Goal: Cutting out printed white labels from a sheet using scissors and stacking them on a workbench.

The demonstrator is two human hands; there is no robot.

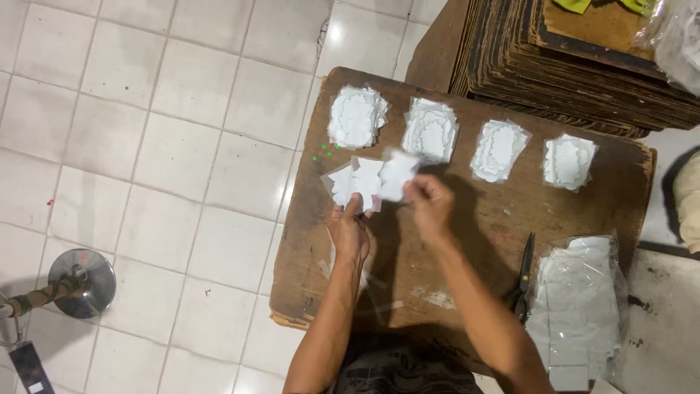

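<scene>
**Sorting white cut-outs at a worn wooden board**

Looking down through the head camera, we are seeing a brown wooden board (481, 219) lying over a pale tiled floor (146, 146), with both of the person's bare arms reaching up from the near edge.

The left hand (348, 232) is gripping a fanned bundle of white scalloped cut-outs (357, 181), fingers and thumb clamped together on its lower part; the bundle is sitting over the board's left half, just in from the left edge. The right hand (430, 204) is pinching a single white cut-out (398, 175) between thumb and fingertips, and this piece is touching or overlapping the right side of the bundle; we cannot tell which.

Along the far edge, four stacks of the same white shapes are resting in a row: the far-left stack (357, 117), the second stack (430, 130), the third stack (499, 149) and the fourth stack (569, 162), each apart from its neighbour.

Near the right edge, dark scissors (523, 281) are lying just beside a clear plastic bag of white sheets (580, 306), which is overhanging the near right corner. Beyond the far edge, a tall pile of brown boards (576, 66) is standing. On the floor to the left, a round metal base (86, 283) is showing.
</scene>
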